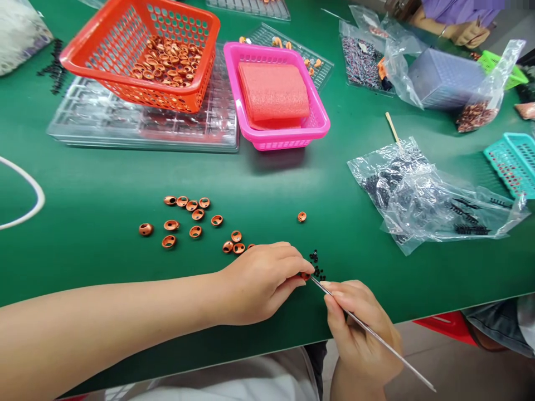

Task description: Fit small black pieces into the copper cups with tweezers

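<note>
Between the thumb and fingers of my left hand (pixel 263 281) is a small copper-coloured shell (pixel 305 275), held low over the green table. My right hand (pixel 365 328) grips a thin metal pick (pixel 376 335) like a pen. Its tip meets the shell at my left fingertips; whether it goes inside is too small to tell. Tiny black parts (pixel 317 272) lie in a little heap just beyond the tip. A single copper shell (pixel 301 216) rests farther off, and several more copper shells (pixel 195 231) are scattered left of my left hand, one partly hidden behind it.
An orange basket (pixel 137 92) of copper shells stands on stacked clear trays (pixel 146 136). Beside it, a pink basket (pixel 284 136) holds foam sheets (pixel 273 92). Plastic bags of black parts (pixel 418 195) lie to the right. A co-worker's hand (pixel 468 33) shows at the far right.
</note>
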